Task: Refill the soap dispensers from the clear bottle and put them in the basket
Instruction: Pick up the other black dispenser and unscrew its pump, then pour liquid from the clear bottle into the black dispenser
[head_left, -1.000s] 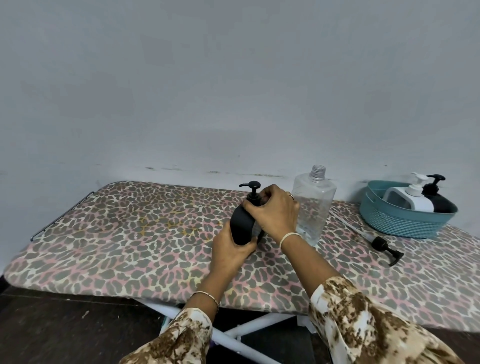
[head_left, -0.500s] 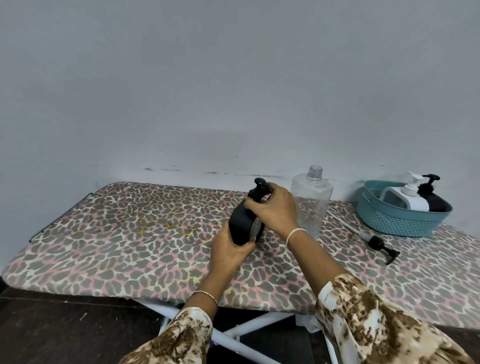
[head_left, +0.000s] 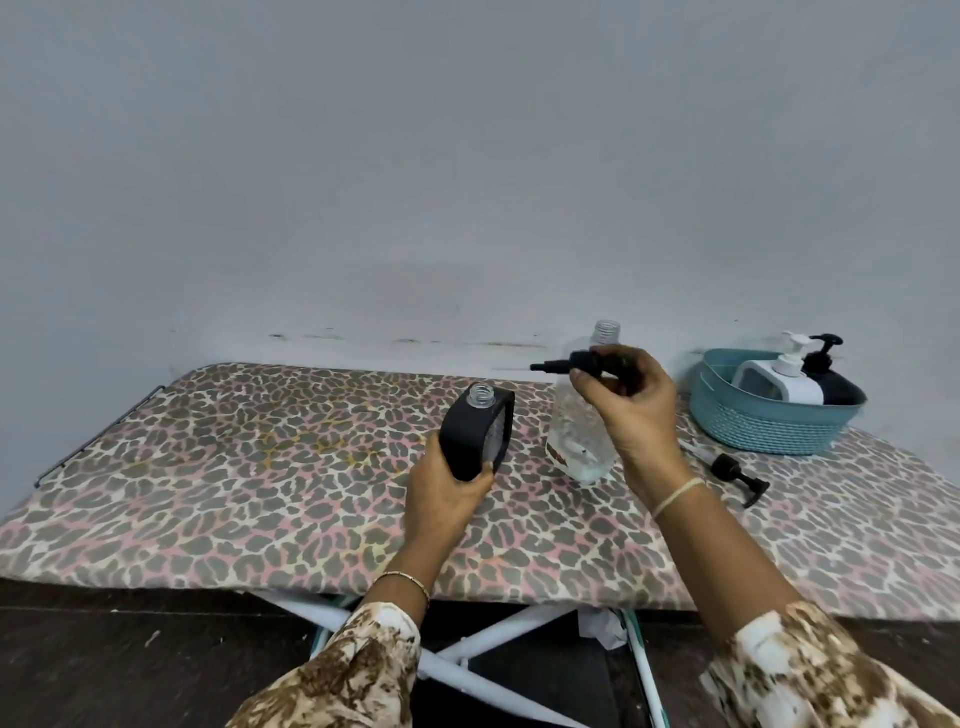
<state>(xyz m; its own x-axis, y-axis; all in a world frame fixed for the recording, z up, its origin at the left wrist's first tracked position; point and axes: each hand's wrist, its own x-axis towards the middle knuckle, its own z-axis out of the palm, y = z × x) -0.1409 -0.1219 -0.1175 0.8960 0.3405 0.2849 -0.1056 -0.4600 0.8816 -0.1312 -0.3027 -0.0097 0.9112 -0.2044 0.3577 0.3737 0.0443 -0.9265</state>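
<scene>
Left hand (head_left: 447, 499) fingers wrap black dispenser (head_left: 477, 434), neck open; right hand (head_left: 631, 410) fingers pinch pump head (head_left: 582, 362). Advice: park pump, keep dispenser upright, pour slowly from clear bottle (head_left: 579, 431).

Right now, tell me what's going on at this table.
A person is partway through refilling a black soap dispenser. The left hand holds its body tilted on the leopard-print ironing board, its neck open. The right hand holds the unscrewed black pump head above the board. The uncapped clear bottle stands just behind that hand. Another pump lies loose on the board. A white dispenser and a black one sit in the teal basket.
</scene>
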